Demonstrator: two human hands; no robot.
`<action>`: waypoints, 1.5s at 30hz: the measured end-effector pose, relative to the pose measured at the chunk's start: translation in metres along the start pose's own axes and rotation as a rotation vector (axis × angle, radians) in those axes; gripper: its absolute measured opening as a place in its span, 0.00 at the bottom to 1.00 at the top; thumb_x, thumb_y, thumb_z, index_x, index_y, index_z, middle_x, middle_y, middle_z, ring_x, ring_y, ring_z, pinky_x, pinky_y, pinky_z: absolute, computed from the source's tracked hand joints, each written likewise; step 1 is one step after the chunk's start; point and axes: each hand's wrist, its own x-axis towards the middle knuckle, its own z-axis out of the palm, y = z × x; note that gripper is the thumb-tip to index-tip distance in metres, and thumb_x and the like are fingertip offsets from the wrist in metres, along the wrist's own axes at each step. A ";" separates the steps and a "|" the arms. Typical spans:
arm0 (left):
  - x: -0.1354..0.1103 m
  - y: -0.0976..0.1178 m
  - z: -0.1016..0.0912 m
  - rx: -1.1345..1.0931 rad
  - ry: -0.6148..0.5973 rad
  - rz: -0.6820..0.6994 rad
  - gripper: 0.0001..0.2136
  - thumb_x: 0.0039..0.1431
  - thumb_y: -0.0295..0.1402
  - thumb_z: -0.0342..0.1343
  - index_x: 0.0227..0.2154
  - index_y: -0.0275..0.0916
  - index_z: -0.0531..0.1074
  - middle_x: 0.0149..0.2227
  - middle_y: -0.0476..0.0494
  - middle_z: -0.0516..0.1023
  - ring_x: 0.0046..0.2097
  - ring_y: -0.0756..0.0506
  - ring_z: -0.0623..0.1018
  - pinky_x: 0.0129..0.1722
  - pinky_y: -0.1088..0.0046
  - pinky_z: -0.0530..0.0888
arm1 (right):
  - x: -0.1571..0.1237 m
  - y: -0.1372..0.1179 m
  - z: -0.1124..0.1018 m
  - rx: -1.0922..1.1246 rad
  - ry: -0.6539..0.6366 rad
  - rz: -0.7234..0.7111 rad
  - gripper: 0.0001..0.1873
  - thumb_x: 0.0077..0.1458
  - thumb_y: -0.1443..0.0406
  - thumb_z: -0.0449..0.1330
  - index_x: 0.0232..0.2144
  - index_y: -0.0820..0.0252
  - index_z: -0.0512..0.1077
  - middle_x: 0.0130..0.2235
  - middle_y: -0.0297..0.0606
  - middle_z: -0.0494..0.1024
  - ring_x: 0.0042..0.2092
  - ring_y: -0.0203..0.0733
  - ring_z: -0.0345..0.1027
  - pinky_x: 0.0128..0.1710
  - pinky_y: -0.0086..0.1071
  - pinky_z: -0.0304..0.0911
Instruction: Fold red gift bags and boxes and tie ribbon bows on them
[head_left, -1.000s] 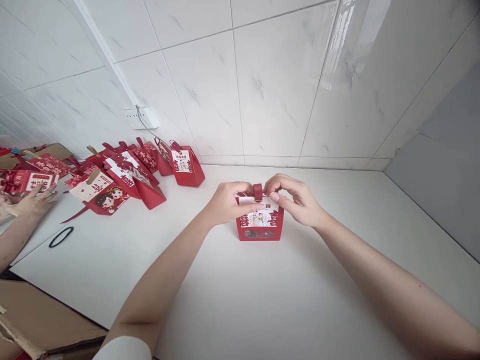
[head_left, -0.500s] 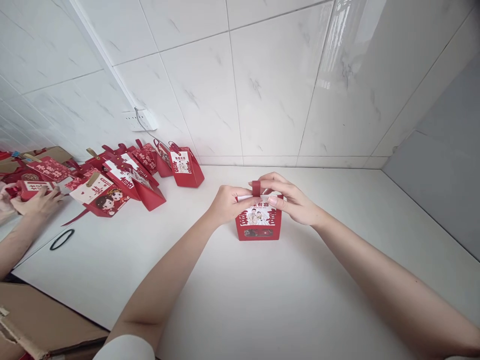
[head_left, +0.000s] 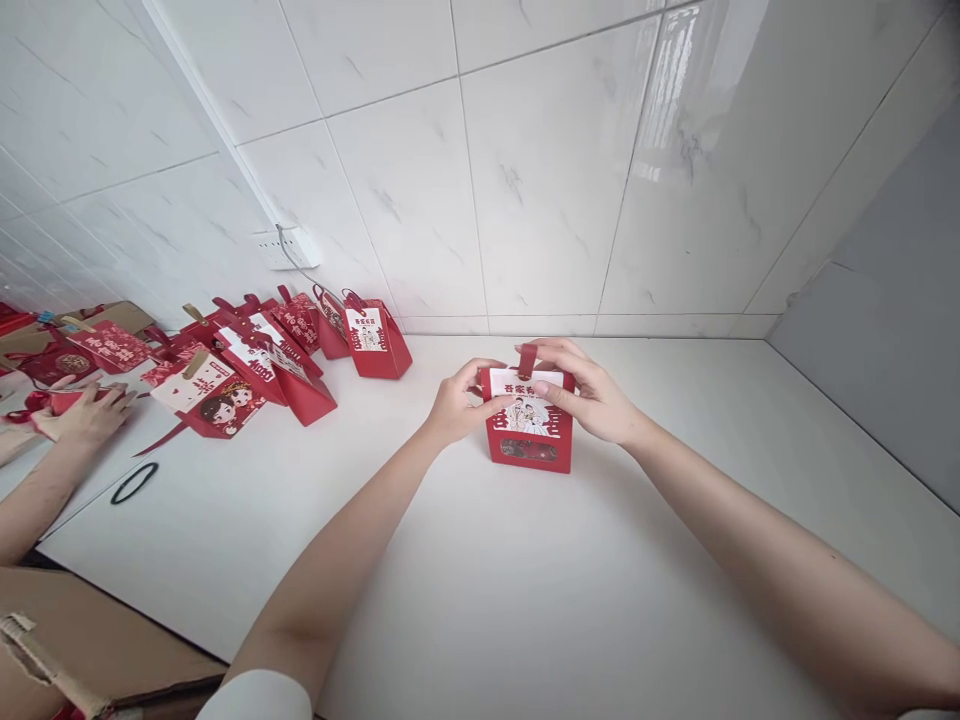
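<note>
A red wedding favor box (head_left: 529, 455) stands upright on the white table, its front showing a white panel with a printed couple above an oval window. A dark red ribbon loop (head_left: 528, 360) sticks up from its top. My left hand (head_left: 461, 403) grips the box's left upper edge, thumb on the front and fingers behind. On the right, my right hand (head_left: 592, 395) holds the upper part, its thumb pressed on the front panel and its fingers behind the top, near the loop. The backs of both hands' grips are hidden by the box.
Several finished-looking favor boxes (head_left: 379, 345) stand against the tiled wall at the left. A co-worker's hand (head_left: 94, 415) handles a red box at the far left. A black ring (head_left: 135, 483) lies on the table (head_left: 480, 600); a cardboard box (head_left: 97, 640) is at lower left.
The favor box has shifted slightly right and tilted a little. My hands have moved apart from the ribbon to its two sides, uncovering more of the front panel.
</note>
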 end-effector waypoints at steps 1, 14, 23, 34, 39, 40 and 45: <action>0.000 -0.008 0.002 -0.018 -0.016 -0.005 0.22 0.49 0.41 0.63 0.46 0.40 0.68 0.44 0.42 0.78 0.41 0.46 0.78 0.39 0.72 0.74 | 0.001 0.001 -0.002 0.000 0.004 0.015 0.18 0.59 0.57 0.57 0.51 0.47 0.68 0.55 0.40 0.65 0.54 0.46 0.64 0.46 0.41 0.68; -0.013 -0.052 0.018 0.372 0.343 0.168 0.36 0.58 0.40 0.55 0.65 0.41 0.45 0.50 0.38 0.74 0.48 0.43 0.74 0.53 0.63 0.66 | -0.012 0.060 0.023 0.089 0.169 0.319 0.20 0.59 0.49 0.53 0.45 0.55 0.62 0.45 0.39 0.75 0.45 0.44 0.70 0.44 0.38 0.66; -0.006 -0.031 0.007 0.408 0.305 0.116 0.23 0.63 0.41 0.49 0.59 0.41 0.58 0.57 0.39 0.68 0.52 0.43 0.72 0.53 0.66 0.66 | -0.023 0.086 0.026 0.081 -0.049 0.404 0.28 0.58 0.48 0.54 0.56 0.53 0.60 0.53 0.40 0.73 0.52 0.48 0.68 0.52 0.44 0.64; -0.014 -0.074 0.007 -0.038 -0.028 -0.246 0.29 0.57 0.50 0.52 0.57 0.38 0.60 0.54 0.37 0.72 0.50 0.41 0.75 0.48 0.66 0.72 | -0.021 0.090 0.017 0.337 -0.102 0.420 0.28 0.58 0.49 0.55 0.56 0.55 0.62 0.60 0.41 0.66 0.59 0.47 0.61 0.60 0.44 0.57; -0.011 -0.077 0.004 -0.135 -0.031 -0.296 0.24 0.57 0.49 0.52 0.51 0.41 0.60 0.48 0.40 0.76 0.48 0.43 0.76 0.49 0.65 0.71 | -0.020 0.103 0.018 0.387 0.061 0.456 0.30 0.56 0.48 0.57 0.56 0.52 0.57 0.57 0.42 0.69 0.55 0.45 0.66 0.56 0.44 0.61; -0.011 -0.076 0.004 -0.119 -0.013 -0.306 0.23 0.57 0.50 0.52 0.49 0.41 0.60 0.46 0.42 0.77 0.46 0.44 0.76 0.47 0.66 0.71 | -0.020 0.106 0.018 0.381 0.107 0.470 0.30 0.55 0.48 0.58 0.54 0.52 0.58 0.55 0.42 0.70 0.52 0.44 0.68 0.53 0.44 0.63; -0.012 -0.077 0.005 0.083 0.015 -0.256 0.20 0.61 0.52 0.45 0.41 0.39 0.66 0.41 0.45 0.76 0.43 0.46 0.75 0.45 0.69 0.70 | -0.023 0.111 0.011 0.218 0.088 0.508 0.22 0.54 0.45 0.56 0.37 0.56 0.65 0.43 0.37 0.77 0.45 0.44 0.70 0.51 0.44 0.63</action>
